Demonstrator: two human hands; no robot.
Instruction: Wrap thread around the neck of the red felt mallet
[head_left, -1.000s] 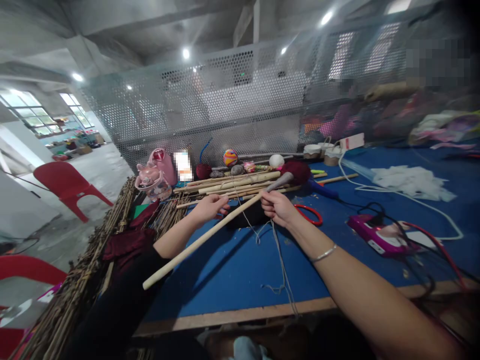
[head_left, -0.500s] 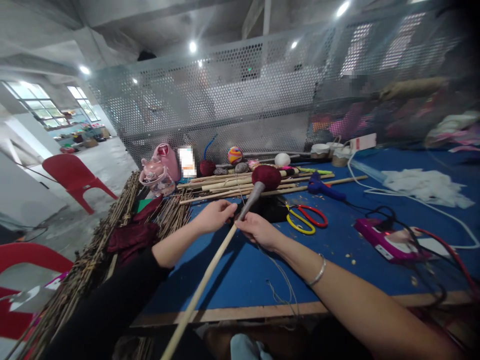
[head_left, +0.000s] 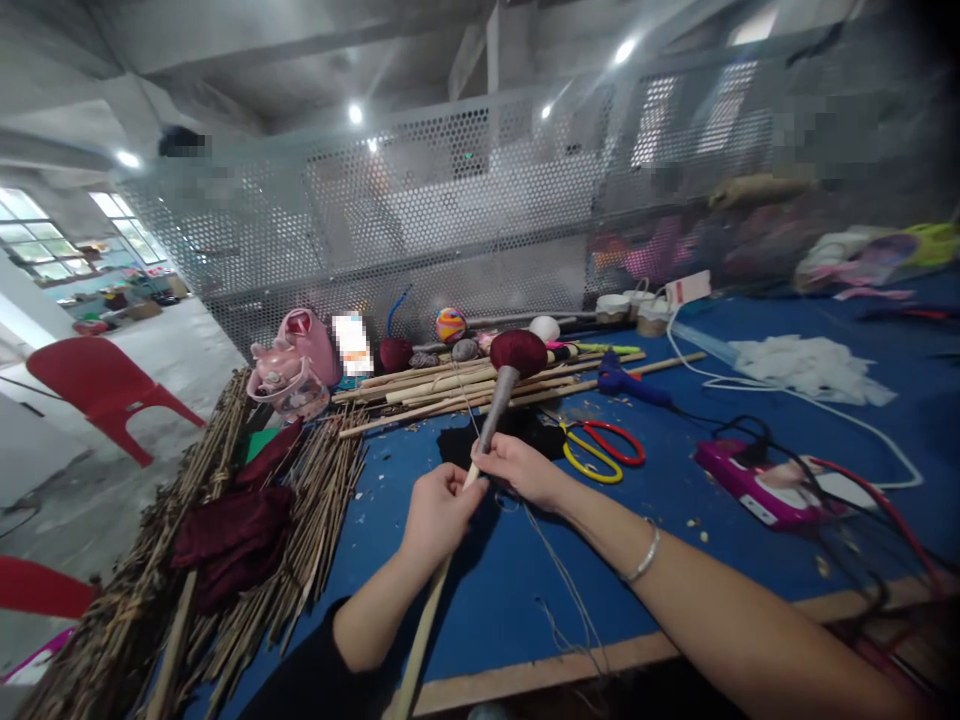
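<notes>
A pale wooden stick [head_left: 429,625] slants up from the front edge of the table. Its upper end is wrapped in grey material [head_left: 498,408] and topped by a dark red ball [head_left: 518,354]. My left hand [head_left: 441,508] is closed around the stick just under the grey wrap. Close above it, my right hand [head_left: 520,469] pinches the lower end of the wrap. A thin grey thread [head_left: 559,560] trails from beneath my right hand onto the blue table [head_left: 637,560]. Behind the stick lies a piece of black cloth [head_left: 457,443].
Scissors with red and yellow handles [head_left: 600,452] lie right of the hands, near a blue glue gun [head_left: 634,383] and a purple power strip [head_left: 757,490]. Bundled twigs [head_left: 300,540] and dark red cloth [head_left: 236,540] cover the left. Wooden sticks [head_left: 442,388] lie behind.
My left hand has come down from beside the grey wrap and closed on the stick. My right hand stays at the wrap's lower end. The view has shifted rightward.
</notes>
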